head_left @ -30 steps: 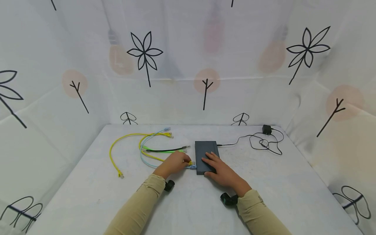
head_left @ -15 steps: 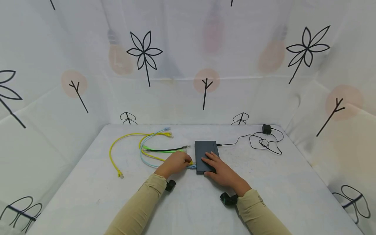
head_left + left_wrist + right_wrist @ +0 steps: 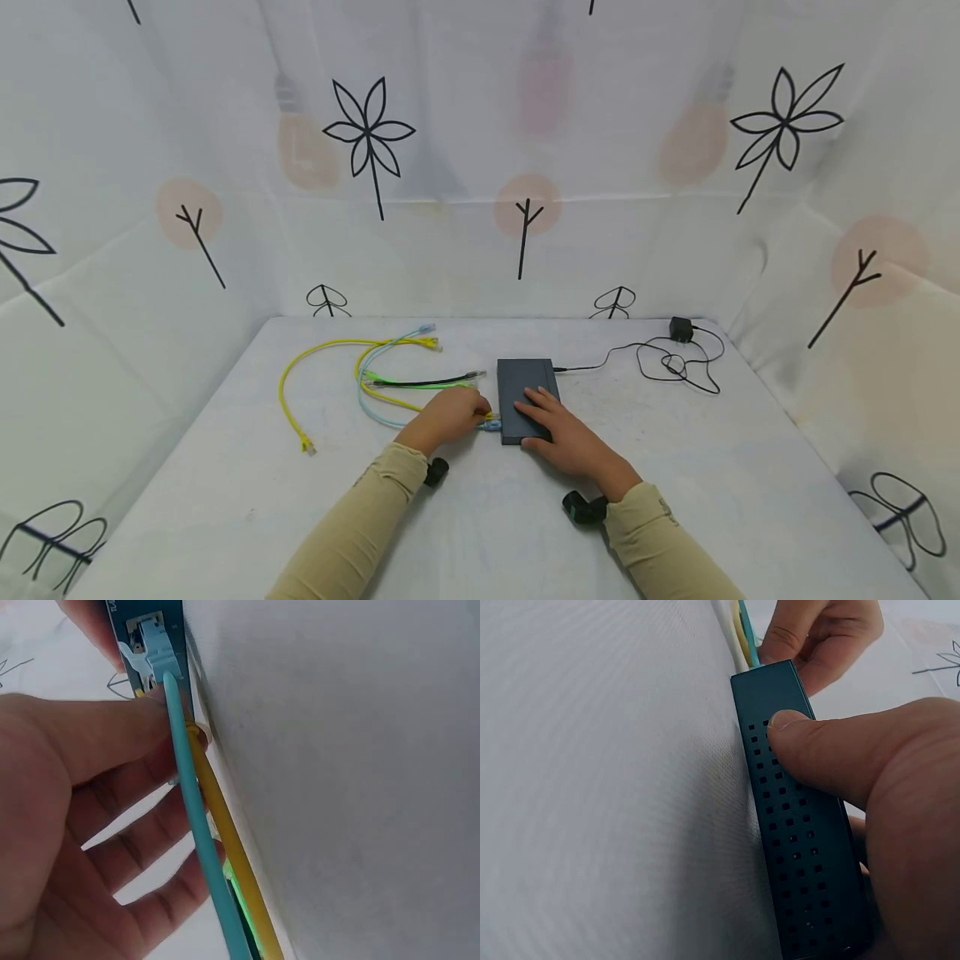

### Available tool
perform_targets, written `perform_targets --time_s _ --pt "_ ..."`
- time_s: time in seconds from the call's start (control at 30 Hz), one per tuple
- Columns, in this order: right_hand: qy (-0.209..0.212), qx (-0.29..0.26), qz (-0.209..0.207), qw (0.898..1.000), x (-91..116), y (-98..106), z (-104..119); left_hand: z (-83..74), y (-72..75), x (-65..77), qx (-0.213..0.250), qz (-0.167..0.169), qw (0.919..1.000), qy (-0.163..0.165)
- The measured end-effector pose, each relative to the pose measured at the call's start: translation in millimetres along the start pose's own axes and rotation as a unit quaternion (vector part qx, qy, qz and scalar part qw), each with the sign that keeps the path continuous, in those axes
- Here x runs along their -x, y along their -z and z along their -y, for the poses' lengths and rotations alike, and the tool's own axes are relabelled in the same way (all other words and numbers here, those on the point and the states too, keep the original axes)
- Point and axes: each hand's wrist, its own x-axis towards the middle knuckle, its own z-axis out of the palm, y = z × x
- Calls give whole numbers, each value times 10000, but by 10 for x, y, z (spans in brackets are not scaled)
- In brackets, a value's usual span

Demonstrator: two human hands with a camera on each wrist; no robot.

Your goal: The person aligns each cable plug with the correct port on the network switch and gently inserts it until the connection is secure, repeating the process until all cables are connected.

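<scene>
A dark network switch (image 3: 517, 383) lies flat on the white table. In the left wrist view, a light blue network cable (image 3: 196, 810) has its plug (image 3: 157, 649) in a port on the switch's left side. My left hand (image 3: 447, 415) pinches the plug end of a yellow network cable (image 3: 234, 844) between thumb and fingers, close beside that port. The yellow plug itself is mostly hidden by the fingers. My right hand (image 3: 566, 433) rests on the switch with fingers spread over its top. Its thumb (image 3: 817, 742) presses the perforated near side.
Another yellow cable (image 3: 282, 387) curves at the left. A black cable (image 3: 427, 384) and a green cable (image 3: 431, 388) lie behind my left hand. A thin power cord (image 3: 600, 365) runs from the switch to a black adapter (image 3: 681, 330) at the back right.
My left hand has edged very slightly towards the switch with the yellow cable's end. My right hand and the switch stay where they were.
</scene>
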Motion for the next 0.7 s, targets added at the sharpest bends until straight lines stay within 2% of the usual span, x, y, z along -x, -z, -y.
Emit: perform_targets --time_s 0.4,0.7 --pt "-1 6 -3 10000 -1 -4 -9 -32 2 -13 -472 -84 9988 -47" --pt "2 -29 19 10000 0 -10 -2 -27 3 -16 -202 54 9998 -30"
